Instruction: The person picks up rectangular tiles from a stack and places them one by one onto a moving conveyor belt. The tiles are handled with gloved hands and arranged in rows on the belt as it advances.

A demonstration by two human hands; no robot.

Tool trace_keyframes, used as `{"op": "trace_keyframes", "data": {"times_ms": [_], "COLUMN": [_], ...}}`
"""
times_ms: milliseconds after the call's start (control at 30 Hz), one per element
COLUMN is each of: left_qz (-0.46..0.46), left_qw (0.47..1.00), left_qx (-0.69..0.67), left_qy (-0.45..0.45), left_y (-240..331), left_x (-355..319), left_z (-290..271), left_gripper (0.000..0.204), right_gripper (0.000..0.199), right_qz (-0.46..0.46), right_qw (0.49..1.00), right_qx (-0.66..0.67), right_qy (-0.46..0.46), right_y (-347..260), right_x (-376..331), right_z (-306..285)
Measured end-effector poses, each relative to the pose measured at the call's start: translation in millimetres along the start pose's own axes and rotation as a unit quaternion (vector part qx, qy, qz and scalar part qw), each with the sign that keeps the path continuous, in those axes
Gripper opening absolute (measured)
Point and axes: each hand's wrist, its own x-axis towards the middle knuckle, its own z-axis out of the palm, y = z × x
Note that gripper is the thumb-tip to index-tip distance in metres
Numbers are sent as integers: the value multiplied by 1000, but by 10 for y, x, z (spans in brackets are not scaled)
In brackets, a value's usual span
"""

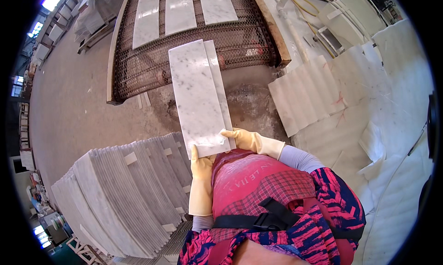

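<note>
Two long white marble tiles with grey veins lie one over the other in front of my body. The upper marble tile [196,94] covers most of the lower marble tile [218,76], which shows along its right side and is slightly offset. My left hand [201,167], in a cream rubber glove, grips the near left corner with the thumb on top. My right hand [247,140], gloved alike, is closed on the near right edge, its thumb over the upper face. Fingers under the tiles are hidden. The far ends of the tiles overlap the view of the conveyor's near end.
A mesh-belt conveyor [152,71] carries several marble tiles [181,11] ahead. A tight row of upright tiles [134,191] stands at my left. White foam sheeting [323,131] covers a surface at right. A yellow hose [304,11] lies at far right.
</note>
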Motion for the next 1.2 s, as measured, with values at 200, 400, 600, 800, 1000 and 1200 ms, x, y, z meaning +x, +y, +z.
{"op": "trace_keyframes", "data": {"times_ms": [200, 400, 600, 800, 1000, 1200], "left_qz": [290, 309, 290, 299, 260, 335], "left_qw": [606, 581, 573, 618, 705, 498], "left_qx": [737, 752, 766, 726, 659, 799], "left_qy": [71, 40, 5, 40, 4, 36], "left_y": [-853, -671, -787, -54, -281, -45], "left_x": [116, 91, 79, 144, 134, 181], "left_z": [-17, 19, 88, 240, 235, 157], "left_gripper": [65, 64, 67, 71, 57, 81], "right_gripper": [44, 45, 40, 37, 38, 42], "right_qz": [-11, -56, -89, -88, -84, -69], "right_qw": [991, 989, 980, 977, 978, 979], "right_qx": [-82, -68, -88, -121, -102, -89], "right_qy": [104, 114, 152, 151, 160, 168], "right_y": [-6, 58, 42, 59, 32, 31], "right_x": [103, 97, 83, 162, 180, 259], "right_z": [-80, 118, 204, 118, 92, -45]}}
